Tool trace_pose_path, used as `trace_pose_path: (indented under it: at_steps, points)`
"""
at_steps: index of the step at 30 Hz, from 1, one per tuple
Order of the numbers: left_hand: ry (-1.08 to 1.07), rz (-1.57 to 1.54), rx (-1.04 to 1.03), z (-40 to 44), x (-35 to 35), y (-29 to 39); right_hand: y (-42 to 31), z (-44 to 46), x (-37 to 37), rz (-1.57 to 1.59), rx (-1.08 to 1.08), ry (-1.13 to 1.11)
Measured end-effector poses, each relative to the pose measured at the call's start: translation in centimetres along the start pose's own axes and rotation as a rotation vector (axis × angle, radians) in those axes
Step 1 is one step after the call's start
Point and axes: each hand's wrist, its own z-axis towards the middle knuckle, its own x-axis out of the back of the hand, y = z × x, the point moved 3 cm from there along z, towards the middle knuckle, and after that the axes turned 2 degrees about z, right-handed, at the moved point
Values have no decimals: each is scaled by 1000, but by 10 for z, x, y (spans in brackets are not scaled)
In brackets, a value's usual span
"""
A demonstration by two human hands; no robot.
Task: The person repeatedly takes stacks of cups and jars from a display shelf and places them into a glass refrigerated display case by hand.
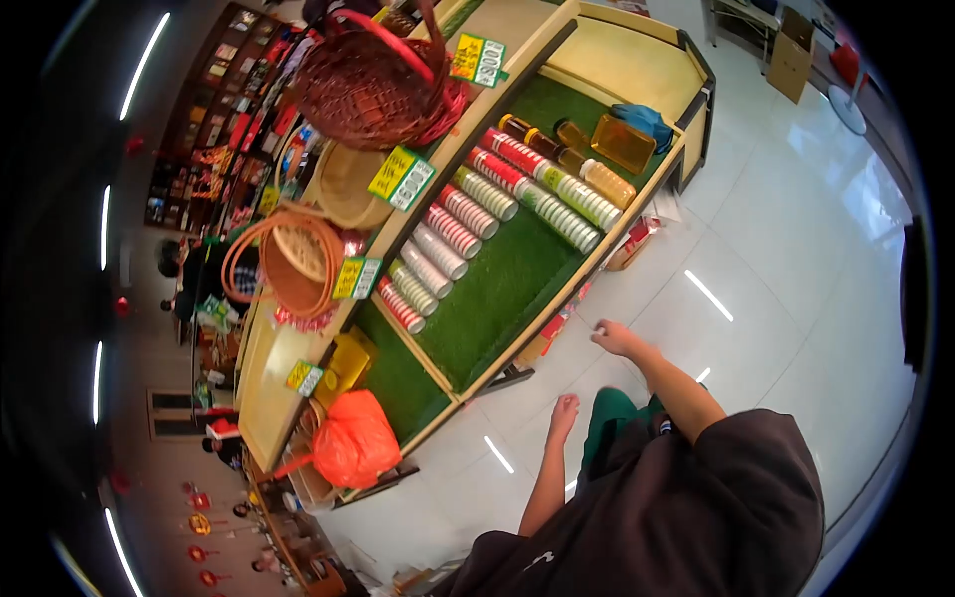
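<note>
Several cup stacks (468, 211) beyond both hands (565, 419) (616, 338)

Shirt (686, 507): from where I sit, I see a loose, very dark top, near black with a brownish cast, in soft-looking, plain cloth with a few folds.
Right sleeve (761, 443): short and wide, the same dark cloth, ending in a broad opening above the elbow.
Left sleeve (492, 550): dark too, and I see only a smaller part of it.
Logo (538, 563): one small white mark of curved strokes on the shirt.
Trousers (603, 418): deep green where my view catches them, with a small whitish detail (665, 427) too small for me to read.
Hands: both bare, as are the forearms.
</note>
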Motion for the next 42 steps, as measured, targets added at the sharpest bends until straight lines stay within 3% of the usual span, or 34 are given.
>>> trace_pose_path:
  at_steps: [1, 3, 6, 8, 10, 11, 14, 18, 20, 22, 24, 26, 28, 31, 33, 34, 36, 37, 38, 39, 40, 42]
  points:
    - [-21, 13, 0, 16, -3, 27, -25, 15, 6, 66, 1, 9]
    - [51, 184, -438, 41, -9, 89, -46, 43, 19, 139, -17, 32]
    - [-7, 274, -598, 90, -13, 166, -49, 79, 27, 156, 59, 257]
    - [-46, 163, -578, 140, -10, 201, -33, 108, 33, -137, -12, 449]
    - [-140, -61, -404, 229, -4, 192, -34, 137, 54, -121, -4, 526]
    - [-162, -171, -183, 244, -1, 214, -38, 147, 60, -114, 30, 570]
    - [-165, -77, 6, 303, 1, 268, -52, 179, 87, -110, -64, 549]
    - [-256, -203, 228, 376, -19, 298, -54, 217, 89, -139, -338, 417]
    - [-357, -206, 315, 407, -30, 294, -47, 225, 73, -44, -315, 530]
    - [-334, -177, 322, 395, -36, 291, -50, 222, 74, 17, -344, 562]
    - [-171, -375, 236, 381, -40, 295, -43, 218, 79, 114, -368, 508]
    - [-184, -357, 259, 368, -32, 299, -43, 210, 80, 211, -375, 453]
    - [-216, -509, 170, 354, -28, 297, -45, 193, 82, 209, -322, 340]
    - [-288, -481, 44, 317, -12, 289, -51, 156, 82, 260, -266, 232]
    - [-315, -388, -62, 265, -11, 304, -47, 131, 60, 240, 51, 364]
    - [-341, -297, -167, 231, -15, 315, -48, 112, 49, 305, 102, 443]
    - [-637, -180, -423, 188, -36, 321, -48, 66, 27, 564, -12, 411]
    - [-703, -81, -500, 170, -47, 314, -61, 27, 26, 534, 34, 622]
    - [-779, -20, -544, 131, -70, 319, -46, 7, 11, 579, -8, 713]
    - [-854, 38, -592, 91, -93, 323, -47, -26, 5, 1032, 23, 652]
    - [-950, 59, -600, 38, -113, 324, -45, -66, 9, 989, -82, 688]
    - [-1121, 75, -631, 16, -160, 273, -31, -140, -6, 1223, -54, 905]
